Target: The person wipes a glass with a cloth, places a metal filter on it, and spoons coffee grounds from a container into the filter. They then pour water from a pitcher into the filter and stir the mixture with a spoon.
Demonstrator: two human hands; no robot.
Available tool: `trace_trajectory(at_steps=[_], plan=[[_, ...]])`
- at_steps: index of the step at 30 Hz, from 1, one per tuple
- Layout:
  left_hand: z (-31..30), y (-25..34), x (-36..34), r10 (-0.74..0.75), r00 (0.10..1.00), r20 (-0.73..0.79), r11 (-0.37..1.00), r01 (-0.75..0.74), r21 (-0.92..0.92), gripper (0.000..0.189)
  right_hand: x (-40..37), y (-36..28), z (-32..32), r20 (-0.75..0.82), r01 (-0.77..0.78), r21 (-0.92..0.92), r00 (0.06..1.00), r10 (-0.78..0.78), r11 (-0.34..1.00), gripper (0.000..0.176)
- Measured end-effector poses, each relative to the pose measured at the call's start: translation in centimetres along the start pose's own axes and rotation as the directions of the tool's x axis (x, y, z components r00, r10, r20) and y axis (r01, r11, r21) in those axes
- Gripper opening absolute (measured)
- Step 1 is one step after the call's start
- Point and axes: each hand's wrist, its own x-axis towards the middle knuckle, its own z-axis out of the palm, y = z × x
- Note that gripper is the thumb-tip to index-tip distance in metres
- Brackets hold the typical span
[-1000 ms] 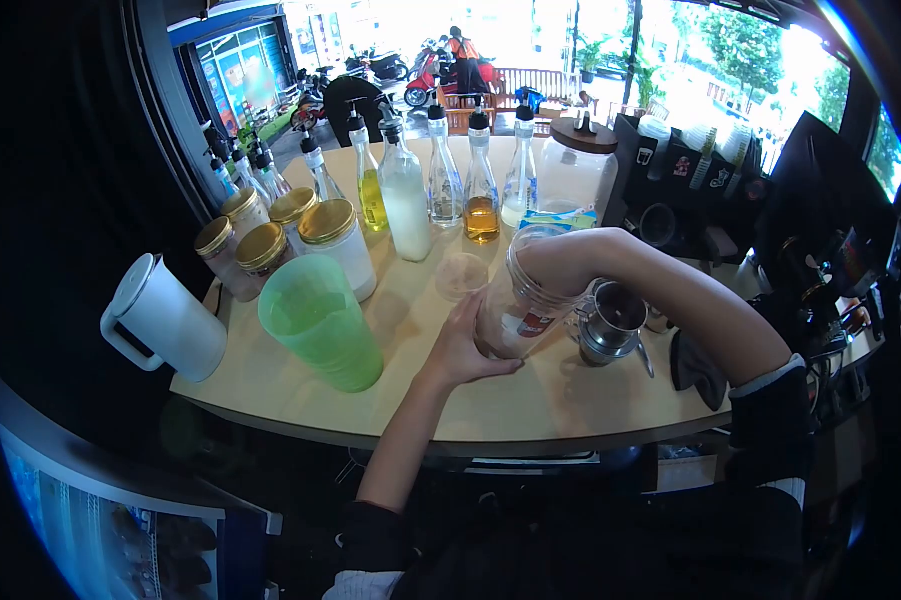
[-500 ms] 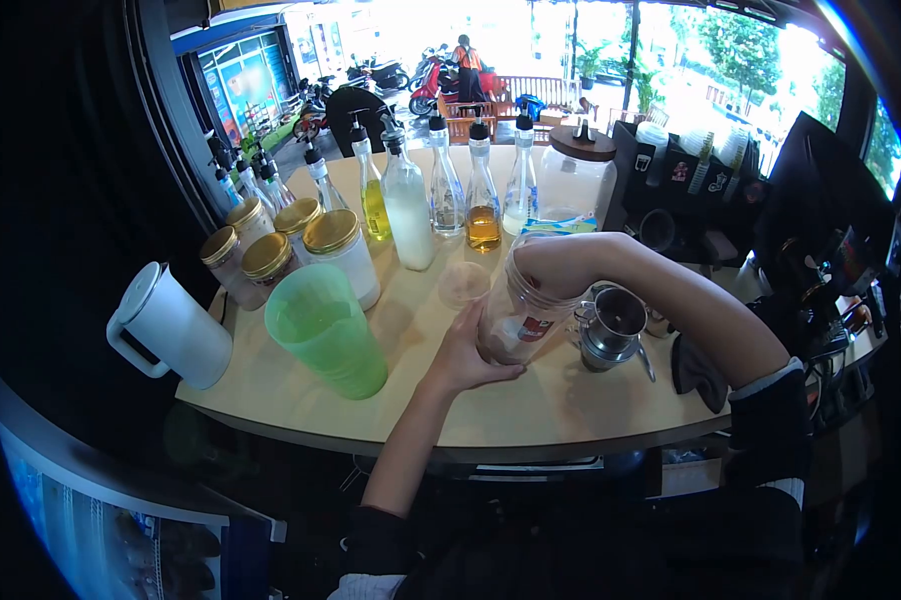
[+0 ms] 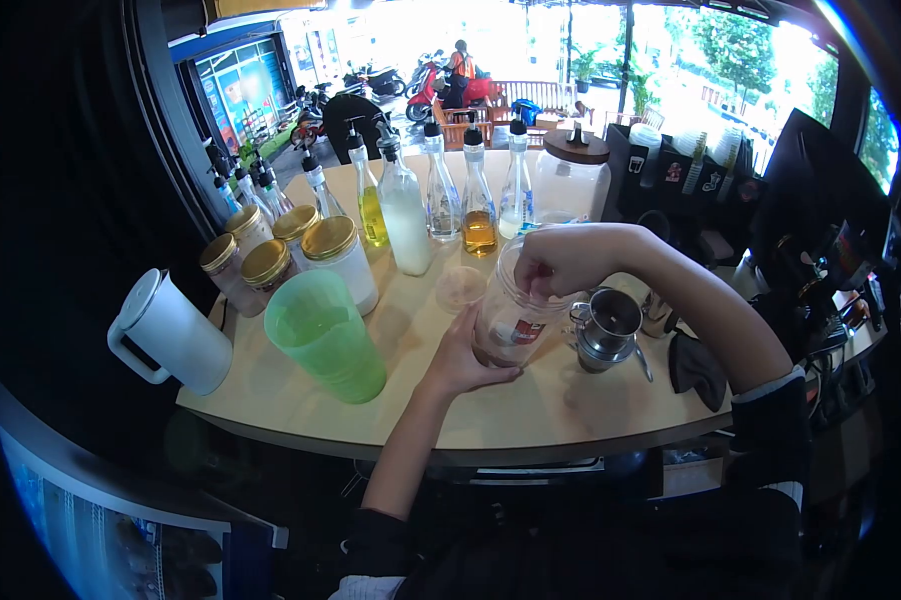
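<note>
My left hand (image 3: 463, 358) is wrapped round the lower part of a clear jar (image 3: 511, 325) with a red label, which leans on the table. My right hand (image 3: 563, 262) is at the jar's open mouth, wrist bent, with its fingers curled down inside the rim. Whatever those fingers hold, if anything, is hidden. Behind the left hand lies a round clear lid (image 3: 461, 288). Just right of the jar stands a metal drip coffee filter (image 3: 611, 318) on a glass, with a spoon (image 3: 645, 365) beside it.
On the left stand a green pitcher (image 3: 326, 345), a white jug (image 3: 176, 335) and several gold-lidded jars (image 3: 331, 238). Pump bottles (image 3: 479, 210) line the back of the table (image 3: 451, 425). A wooden-lidded jar (image 3: 574, 180) and a dark cloth (image 3: 698, 370) are to the right.
My right hand has risen from deeper in the jar to its mouth, so more of the hand shows. My left hand keeps its hold on the jar.
</note>
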Motion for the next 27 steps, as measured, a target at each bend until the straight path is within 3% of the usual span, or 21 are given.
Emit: trace_trajectory(at_steps=[3,8,18,20,23,27], plan=[[0.0,-0.3,-0.1,-0.068,0.997,0.033,0.996,0.069,-0.06,0.105,-0.7,0.2,-0.5,-0.045,0.027,0.056,0.999,-0.025,0.998,0.017],[0.0,0.3,-0.1,-0.052,0.999,0.007,0.994,0.053,-0.092,0.097,-2.5,0.3,-1.6,-0.098,-0.012,0.228,0.995,0.035,0.974,0.02],[0.3,0.7,-0.1,-0.103,0.995,0.017,0.984,0.105,-0.142,0.089,-5.3,2.2,-1.4,-0.283,0.058,0.265,0.959,0.02,0.963,0.019],[0.2,0.8,-0.1,-0.103,0.995,0.018,0.987,0.104,-0.122,0.09,-5.9,2.7,-1.0,-0.398,0.118,0.297,0.917,0.01,0.948,0.019],[0.2,1.2,-0.1,-0.137,0.989,0.051,0.973,0.143,-0.18,0.086,-7.3,3.7,-0.4,-0.434,0.102,0.396,0.897,0.088,0.913,0.018],[0.1,1.8,-0.1,-0.182,0.982,0.046,0.971,0.187,-0.151,0.088,-9.6,5.6,0.9,-0.523,0.193,0.39,0.851,0.044,0.9,0.017]])
